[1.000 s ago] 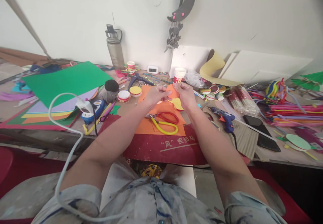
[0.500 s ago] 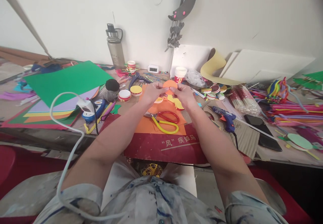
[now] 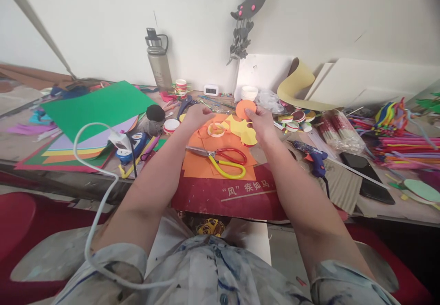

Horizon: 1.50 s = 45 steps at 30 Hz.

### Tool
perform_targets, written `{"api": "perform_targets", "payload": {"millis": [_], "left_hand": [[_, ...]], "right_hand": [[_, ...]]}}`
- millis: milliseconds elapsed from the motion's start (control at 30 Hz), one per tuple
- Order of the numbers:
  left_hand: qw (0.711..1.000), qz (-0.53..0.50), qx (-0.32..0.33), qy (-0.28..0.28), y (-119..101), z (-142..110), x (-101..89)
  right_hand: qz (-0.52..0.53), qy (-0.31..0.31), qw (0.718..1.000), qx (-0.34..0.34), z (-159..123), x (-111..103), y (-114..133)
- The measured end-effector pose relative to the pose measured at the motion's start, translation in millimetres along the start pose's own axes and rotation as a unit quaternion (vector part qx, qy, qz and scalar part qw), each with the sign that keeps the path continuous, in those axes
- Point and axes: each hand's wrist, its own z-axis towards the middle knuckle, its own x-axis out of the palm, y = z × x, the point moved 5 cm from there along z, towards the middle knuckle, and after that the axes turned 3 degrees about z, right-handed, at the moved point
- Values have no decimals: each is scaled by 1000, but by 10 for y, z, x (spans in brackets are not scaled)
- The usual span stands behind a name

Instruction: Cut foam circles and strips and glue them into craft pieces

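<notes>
My right hand is closed on an orange paper disc, pinched at its right edge between thumb and fingers. My left hand hovers over the far left of the orange sheets, fingers loosely bent, with nothing visible in them. Between the hands lie a round ring-like piece with orange on it and yellow paper scraps. Nearer to me, scissors with one red and one yellow handle rest on the orange paper, blades pointing left.
Green sheet, tape dispenser-like blue item with a white plug and water bottle stand left. A glue gun, phone and pipe cleaners lie right. A white cable crosses by my left arm.
My left hand has let go of the orange disc and moved left. My right hand keeps the disc, now slightly farther right. The ring-like piece and scissor blades show more fully.
</notes>
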Motion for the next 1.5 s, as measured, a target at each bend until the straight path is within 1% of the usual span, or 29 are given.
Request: {"api": "perform_targets", "payload": {"millis": [67,167,233,300,400,600,700,800,867,967,1033,1100,1200,1267,1300,1367,1500], "left_hand": [[993,96,46,45,-11,-13,86],[973,180,98,104,-34,-60,211],[958,231,117,120,-40,-86,251],[949,266,111,131,-23,-99,260],[947,273,83,149,8,-102,251],[964,206,71,155,-16,-71,217],[969,191,78,135,-53,-51,153],[976,168,105,91,-130,-52,30],[977,154,124,76,-190,-70,-42],[978,156,131,45,-262,-90,-127],[981,148,129,5,-292,-87,-176],[985,118,124,-31,-295,-69,-206],[993,43,95,-59,-243,-21,-204],[994,15,73,-74,-202,2,-183],[994,16,69,-79,-189,8,-165],[995,34,66,-66,-168,8,-102],[993,95,67,0,-89,5,71]], "right_hand": [[-10,7,1000,-4,-8,18,9],[-20,14,1000,-8,-22,36,31],[-25,20,999,-10,-35,49,45],[-31,32,999,-10,-49,70,51],[-41,51,998,-11,-65,103,47],[-46,60,997,-13,-78,119,37],[-45,56,997,-9,-75,109,31],[-50,46,998,-14,-61,92,26],[-51,42,998,-19,-52,85,21],[-33,58,998,-21,-52,103,6],[-17,70,997,-17,-53,120,-7],[-6,68,998,-13,-47,122,-21],[2,47,999,-7,-27,103,-41],[2,39,999,-2,-18,94,-56],[1,39,999,1,-16,93,-62],[-3,44,999,4,-20,99,-69],[-7,59,998,7,-38,121,-56]]}}
